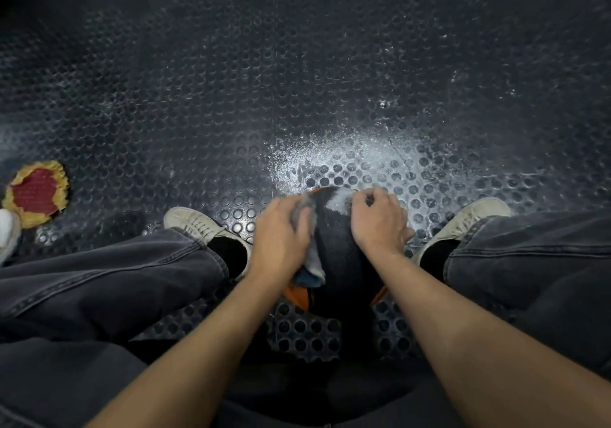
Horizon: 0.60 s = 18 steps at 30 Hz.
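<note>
A: Two hands, lower centre of frame: left hand (281, 232), right hand (380, 222).
B: Confirmed. One grey cloth (313, 264), one dark board (340, 245) right there too.
A: Two more to log, both pale: left sneaker (195, 225), right sneaker (476, 219).
B: Plus one white shoe (8, 232) at left edge, one red-and-yellow pad (38, 192) beside.

Single head view; steep downward onto studded floor (297, 80); close.

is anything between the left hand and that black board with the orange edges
Yes. A crumpled grey cloth lies under the left hand, between its palm and the black board with orange edges. The right hand grips the board's far edge directly, with nothing visible between them.
</note>
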Each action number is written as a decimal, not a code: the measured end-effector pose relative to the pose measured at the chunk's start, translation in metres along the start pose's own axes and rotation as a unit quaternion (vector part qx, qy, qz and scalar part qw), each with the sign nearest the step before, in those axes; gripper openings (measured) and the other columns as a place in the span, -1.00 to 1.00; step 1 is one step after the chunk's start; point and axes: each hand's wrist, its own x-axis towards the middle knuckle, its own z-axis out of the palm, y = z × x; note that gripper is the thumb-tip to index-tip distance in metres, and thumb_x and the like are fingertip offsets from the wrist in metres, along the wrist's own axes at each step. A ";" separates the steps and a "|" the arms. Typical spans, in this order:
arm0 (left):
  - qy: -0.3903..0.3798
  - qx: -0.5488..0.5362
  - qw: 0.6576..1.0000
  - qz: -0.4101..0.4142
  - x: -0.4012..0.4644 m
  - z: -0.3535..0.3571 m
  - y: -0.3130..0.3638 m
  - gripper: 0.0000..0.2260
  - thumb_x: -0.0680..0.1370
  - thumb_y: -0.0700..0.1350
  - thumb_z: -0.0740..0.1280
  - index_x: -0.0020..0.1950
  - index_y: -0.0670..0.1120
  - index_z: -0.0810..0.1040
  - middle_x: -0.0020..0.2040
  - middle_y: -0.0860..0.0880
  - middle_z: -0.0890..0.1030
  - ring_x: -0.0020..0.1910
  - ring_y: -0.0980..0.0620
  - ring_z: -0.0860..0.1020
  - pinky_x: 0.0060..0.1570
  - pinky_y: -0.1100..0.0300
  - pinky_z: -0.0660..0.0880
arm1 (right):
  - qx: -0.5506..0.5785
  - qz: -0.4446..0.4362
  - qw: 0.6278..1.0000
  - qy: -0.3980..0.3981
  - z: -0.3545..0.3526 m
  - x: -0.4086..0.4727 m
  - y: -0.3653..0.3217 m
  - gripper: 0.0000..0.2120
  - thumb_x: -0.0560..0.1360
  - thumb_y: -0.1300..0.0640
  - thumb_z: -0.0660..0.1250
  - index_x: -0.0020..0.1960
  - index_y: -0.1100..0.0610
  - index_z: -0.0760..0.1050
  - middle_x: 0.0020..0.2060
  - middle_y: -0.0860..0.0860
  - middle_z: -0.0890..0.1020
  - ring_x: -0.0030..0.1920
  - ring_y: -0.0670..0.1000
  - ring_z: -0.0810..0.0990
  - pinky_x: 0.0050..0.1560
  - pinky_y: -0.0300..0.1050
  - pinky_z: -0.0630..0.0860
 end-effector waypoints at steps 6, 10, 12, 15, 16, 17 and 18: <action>0.008 0.005 0.997 -0.078 0.036 -0.028 -0.010 -0.84 0.57 -0.19 0.32 0.08 -0.20 0.64 -0.06 -0.06 0.61 -0.30 0.19 0.41 -0.26 0.57 0.30 | -0.023 -0.058 0.998 -0.010 -0.003 0.010 -0.003 -0.86 0.54 -0.06 0.27 -0.17 -0.08 0.44 0.00 -0.04 0.52 0.02 0.02 0.44 0.33 0.12 0.30; -0.053 0.024 0.998 -0.037 0.017 -0.019 -0.015 -0.87 0.57 -0.12 0.33 0.00 -0.12 0.64 -0.15 0.04 0.54 -0.29 0.17 0.42 -0.31 0.42 0.29 | 0.014 -0.141 0.987 -0.068 0.015 -0.006 0.000 -0.80 0.60 0.00 0.25 0.20 -0.11 0.54 0.08 -0.14 0.43 0.09 -0.11 0.40 0.33 0.02 0.35; -0.038 0.026 0.997 -0.055 0.017 -0.017 -0.019 -0.86 0.58 -0.13 0.30 -0.08 -0.14 0.62 -0.19 0.02 0.54 -0.31 0.16 0.41 -0.31 0.32 0.27 | 0.013 -0.133 0.989 -0.068 0.020 -0.013 -0.001 -0.75 0.63 -0.04 0.21 0.25 -0.14 0.55 0.07 -0.20 0.42 0.07 -0.14 0.37 0.29 -0.06 0.26; -0.029 0.039 0.999 0.008 -0.003 -0.018 -0.015 -0.86 0.57 -0.12 0.31 -0.11 -0.14 0.61 -0.17 0.04 0.48 -0.25 0.14 0.40 -0.15 0.23 0.32 | 0.007 -0.096 0.995 -0.040 0.019 -0.011 -0.006 -0.73 0.64 -0.10 0.16 0.21 -0.11 0.59 0.08 -0.16 0.56 -0.02 -0.07 0.51 0.28 -0.07 0.33; -0.032 0.036 0.998 0.041 -0.014 -0.018 -0.011 -0.87 0.57 -0.11 0.31 -0.05 -0.13 0.63 -0.13 0.05 0.48 -0.20 0.13 0.42 -0.12 0.27 0.31 | 0.011 -0.093 0.995 -0.037 0.019 -0.009 -0.005 -0.72 0.64 -0.11 0.16 0.18 -0.10 0.59 0.08 -0.12 0.61 -0.06 -0.05 0.54 0.24 -0.05 0.40; -0.034 0.034 0.997 0.060 -0.023 -0.017 -0.010 -0.86 0.57 -0.10 0.32 0.00 -0.13 0.64 -0.09 0.06 0.47 -0.16 0.14 0.43 -0.09 0.31 0.30 | 0.019 -0.094 0.995 -0.042 0.017 -0.007 -0.004 -0.73 0.64 -0.11 0.17 0.18 -0.09 0.59 0.11 -0.10 0.62 -0.08 -0.06 0.54 0.18 -0.08 0.43; -0.031 0.036 0.997 0.064 -0.023 -0.016 -0.011 -0.85 0.57 -0.11 0.32 0.03 -0.13 0.65 -0.07 0.07 0.46 -0.15 0.14 0.43 -0.09 0.35 0.29 | 0.026 -0.103 0.993 -0.052 0.016 -0.006 -0.003 -0.74 0.65 -0.09 0.18 0.20 -0.08 0.59 0.15 -0.12 0.58 -0.05 -0.08 0.50 0.13 -0.13 0.40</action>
